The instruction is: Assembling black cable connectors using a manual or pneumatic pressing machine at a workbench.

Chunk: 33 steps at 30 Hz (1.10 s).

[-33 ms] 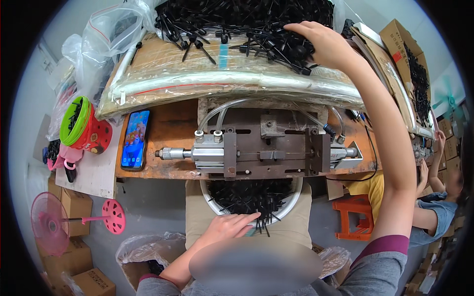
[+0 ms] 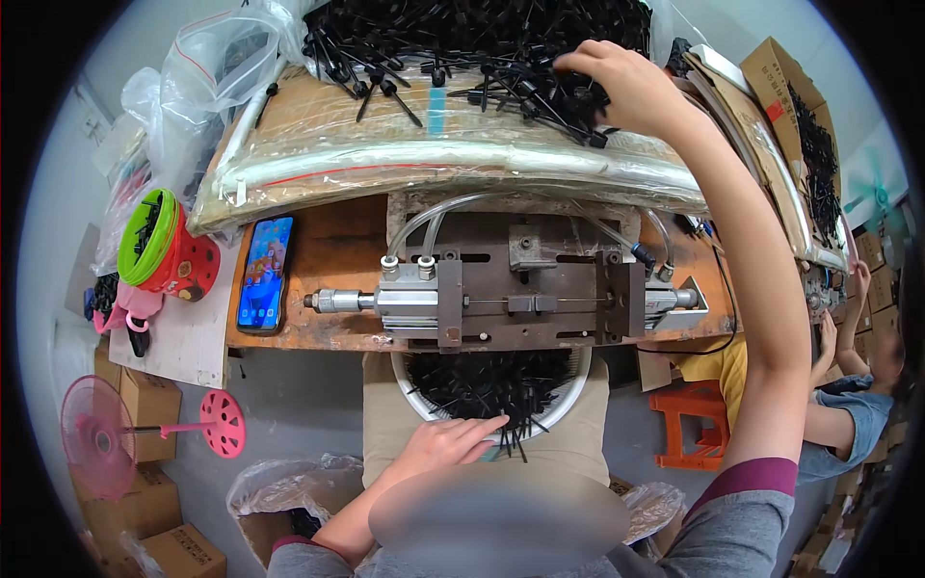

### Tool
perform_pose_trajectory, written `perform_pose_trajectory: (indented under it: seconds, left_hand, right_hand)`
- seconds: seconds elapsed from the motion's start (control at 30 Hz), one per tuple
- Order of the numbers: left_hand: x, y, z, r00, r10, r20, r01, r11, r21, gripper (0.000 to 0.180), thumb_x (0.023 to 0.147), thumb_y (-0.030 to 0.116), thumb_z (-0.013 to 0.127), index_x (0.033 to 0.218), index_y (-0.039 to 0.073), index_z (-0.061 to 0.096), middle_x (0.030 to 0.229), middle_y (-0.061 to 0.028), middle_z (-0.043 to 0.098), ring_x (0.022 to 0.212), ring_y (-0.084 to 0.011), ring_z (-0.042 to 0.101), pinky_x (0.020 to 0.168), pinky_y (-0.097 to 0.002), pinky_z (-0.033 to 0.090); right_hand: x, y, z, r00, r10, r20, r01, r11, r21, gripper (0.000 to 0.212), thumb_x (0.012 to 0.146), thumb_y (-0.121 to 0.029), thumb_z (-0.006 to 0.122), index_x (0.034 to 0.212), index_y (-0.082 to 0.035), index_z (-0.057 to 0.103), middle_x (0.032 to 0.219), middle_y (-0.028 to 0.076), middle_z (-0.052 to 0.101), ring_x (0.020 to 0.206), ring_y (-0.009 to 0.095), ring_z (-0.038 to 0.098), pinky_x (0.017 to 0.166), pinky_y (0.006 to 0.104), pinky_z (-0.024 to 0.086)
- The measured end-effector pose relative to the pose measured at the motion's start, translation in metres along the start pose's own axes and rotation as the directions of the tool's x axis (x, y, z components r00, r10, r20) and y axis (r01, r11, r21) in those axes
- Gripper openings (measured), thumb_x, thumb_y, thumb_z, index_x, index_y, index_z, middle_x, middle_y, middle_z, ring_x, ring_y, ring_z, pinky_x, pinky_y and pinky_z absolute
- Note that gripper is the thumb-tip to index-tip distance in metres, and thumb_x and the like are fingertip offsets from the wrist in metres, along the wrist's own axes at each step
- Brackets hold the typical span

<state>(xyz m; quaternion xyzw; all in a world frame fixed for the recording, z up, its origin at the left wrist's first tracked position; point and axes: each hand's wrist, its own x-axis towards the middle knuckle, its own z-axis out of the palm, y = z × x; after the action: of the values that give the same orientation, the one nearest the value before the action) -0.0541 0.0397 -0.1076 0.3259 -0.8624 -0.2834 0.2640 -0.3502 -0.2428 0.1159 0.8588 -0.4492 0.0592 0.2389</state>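
R hand (image 2: 626, 91) at black stemmed parts (image 2: 528, 91), fingers curled; L hand (image 2: 445, 445) by white tub (image 2: 580, 380), fingers near-together; can't tell if either grips. Parts prob. light, stiff: pinch thick heads!

1. Holding the right hand (image 2: 631, 91), with curled fingers (image 2: 590, 60), at the right side of a heap of black parts (image 2: 472, 34) on film-wrapped cardboard (image 2: 313, 120).
2. Resting the left hand (image 2: 443, 448) at the near rim of a white basin (image 2: 575, 397) on the lap, close to more such parts inside.
3. Facing a metal fixture (image 2: 525, 328) on the wooden counter (image 2: 332, 246).
4. Having a lit phone (image 2: 263, 275) left of it, near a red bucket (image 2: 188, 260).
5. Having a pink fan (image 2: 99, 438) lower left, an orange stool (image 2: 674, 400) lower right.
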Motion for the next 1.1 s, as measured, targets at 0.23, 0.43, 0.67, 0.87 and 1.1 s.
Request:
perform_pose_trajectory:
  seconds: [0.23, 0.43, 0.67, 0.87, 1.1]
  left_hand:
    - [-0.009, -0.007, 0.001, 1.000, -0.006, 0.006, 0.006, 1.000, 0.020, 0.042, 0.084, 0.016, 0.068, 0.125, 0.015, 0.060, 0.082, -0.0041, 0.068, 0.066, -0.0208, 0.066, 0.057, -0.0316, 0.053]
    - [-0.002, -0.004, -0.001, 0.999, 0.022, 0.036, -0.023, 0.999, 0.024, 0.043, 0.085, 0.014, 0.067, 0.127, 0.013, 0.058, 0.083, -0.0037, 0.067, 0.068, -0.0202, 0.065, 0.060, -0.0310, 0.054]
    - [-0.001, -0.002, -0.006, 1.000, 0.005, 0.029, -0.005, 1.000, -0.002, 0.043, 0.085, 0.015, 0.067, 0.127, 0.012, 0.058, 0.088, -0.0047, 0.068, 0.071, -0.0210, 0.066, 0.062, -0.0317, 0.054]
    - [-0.007, -0.001, -0.012, 0.999, -0.041, -0.033, 0.041, 0.999, 0.018, 0.046, 0.083, 0.016, 0.069, 0.127, 0.014, 0.059, 0.106, -0.0042, 0.069, 0.077, -0.0202, 0.069, 0.063, -0.0306, 0.055]
    - [0.031, 0.030, -0.035, 0.984, 0.139, -0.113, -0.141, 0.990, -0.015, 0.043, 0.079, 0.008, 0.071, 0.121, 0.008, 0.062, 0.118, -0.0090, 0.066, 0.082, -0.0203, 0.070, 0.065, -0.0275, 0.056]
  right_hand:
    - [0.007, -0.021, -0.011, 1.000, -0.016, 0.014, 0.015, 0.998, 0.054, 0.041, 0.066, -0.009, 0.078, 0.103, -0.008, 0.061, 0.103, 0.007, 0.059, 0.100, 0.029, 0.059, 0.086, 0.0408, 0.050]
    - [0.025, -0.004, -0.006, 0.995, 0.023, -0.099, -0.001, 0.974, 0.225, 0.034, 0.069, -0.012, 0.078, 0.096, -0.004, 0.060, 0.093, 0.012, 0.064, 0.096, 0.032, 0.062, 0.084, 0.0407, 0.049]
    - [0.041, -0.007, -0.037, 0.906, 0.361, 0.218, -0.422, 0.770, 0.479, 0.021, 0.076, -0.018, 0.078, 0.093, -0.007, 0.072, 0.083, 0.008, 0.069, 0.069, 0.014, 0.062, 0.064, 0.0280, 0.051]
    - [0.045, -0.009, -0.036, 0.822, 0.546, 0.160, -0.348, 0.260, 0.901, 0.014, 0.077, -0.010, 0.077, 0.086, -0.003, 0.069, 0.072, 0.003, 0.064, 0.061, 0.009, 0.056, 0.054, 0.0236, 0.044]
    - [-0.002, 0.012, -0.060, 0.691, 0.718, 0.079, -0.149, 0.035, 0.988, 0.014, 0.081, -0.010, 0.074, 0.089, -0.001, 0.068, 0.075, 0.003, 0.065, 0.060, 0.011, 0.059, 0.057, 0.0232, 0.046]
